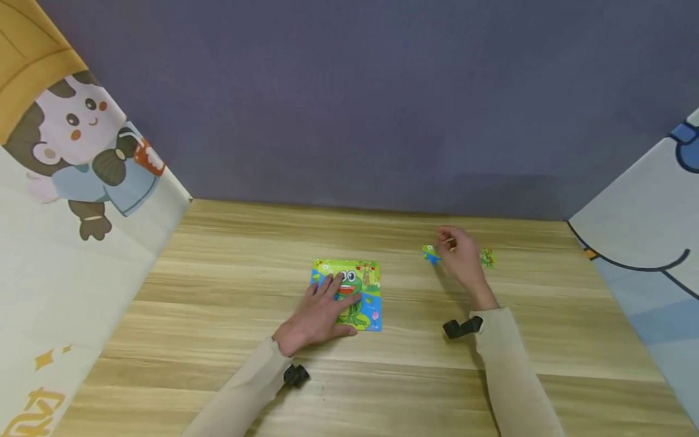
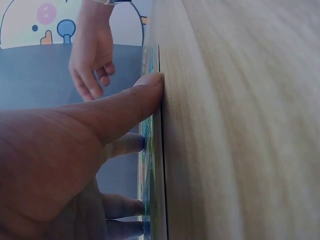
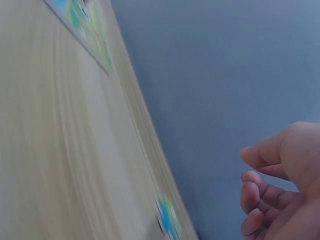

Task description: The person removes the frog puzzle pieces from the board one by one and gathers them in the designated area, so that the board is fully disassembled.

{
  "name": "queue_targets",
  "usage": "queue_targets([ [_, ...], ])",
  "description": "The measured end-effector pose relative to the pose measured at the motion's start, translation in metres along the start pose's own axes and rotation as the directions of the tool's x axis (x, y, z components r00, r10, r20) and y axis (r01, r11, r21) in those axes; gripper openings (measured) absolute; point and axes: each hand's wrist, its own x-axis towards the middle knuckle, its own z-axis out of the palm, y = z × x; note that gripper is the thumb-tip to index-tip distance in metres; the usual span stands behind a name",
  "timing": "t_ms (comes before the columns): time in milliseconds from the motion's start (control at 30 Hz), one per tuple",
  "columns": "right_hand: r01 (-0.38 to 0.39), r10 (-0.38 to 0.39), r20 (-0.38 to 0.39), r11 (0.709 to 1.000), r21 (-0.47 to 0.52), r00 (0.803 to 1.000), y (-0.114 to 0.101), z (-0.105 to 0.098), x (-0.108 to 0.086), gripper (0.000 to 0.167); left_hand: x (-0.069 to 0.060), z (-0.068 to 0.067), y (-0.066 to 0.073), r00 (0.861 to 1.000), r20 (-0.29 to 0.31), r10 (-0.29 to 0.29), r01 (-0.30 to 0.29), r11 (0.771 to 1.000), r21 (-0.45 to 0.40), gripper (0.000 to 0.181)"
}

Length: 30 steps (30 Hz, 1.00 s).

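Place: a table nook closed in on three sides; you cannot tell from these views whether a home, office or lab surrounds it.
Tabletop: your work surface [image 1: 164, 352] has a pale wood grain.
Backdrop: you face a plain slate-blue wall or sheet [image 1: 349, 121].
Left side: your pale panel [image 1: 33, 303] carries a printed cartoon figure [image 1: 82, 139].
Right side: your other panel [image 1: 633, 212] shows bold cartoon outlines.
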Motion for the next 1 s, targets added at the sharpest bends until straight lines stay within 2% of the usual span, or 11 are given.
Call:
queue_targets([
  [267,0.038,-0.048,0.121,0.996,0.084,0.992,-0.034,0.031,-0.009,0.033,0.000,0.001,0.001,1.000,0.004,-0.007,0.007,1.000,-0.005,0.070],
  [600,0.104,-0.119,0.260,0.992,0.068,0.958,-0.064,0.077,-0.024,0.028,-0.005,0.001,0.002,0.999,-0.018,0.038,-0.038,0.999,0.033,0.073],
  [833,0.126,-0.117,0.351,0.992,-0.002,0.929,-0.093,0.103,-0.038,0.027,-0.018,0.000,0.000,1.000,-0.019,0.021,-0.021,0.999,0.025,0.073],
  [1000,0.188,-0.140,0.405,0.979,-0.081,0.904,-0.106,0.119,-0.044,0.030,-0.030,0.000,-0.003,0.999,-0.030,0.024,-0.022,0.998,0.052,0.074],
])
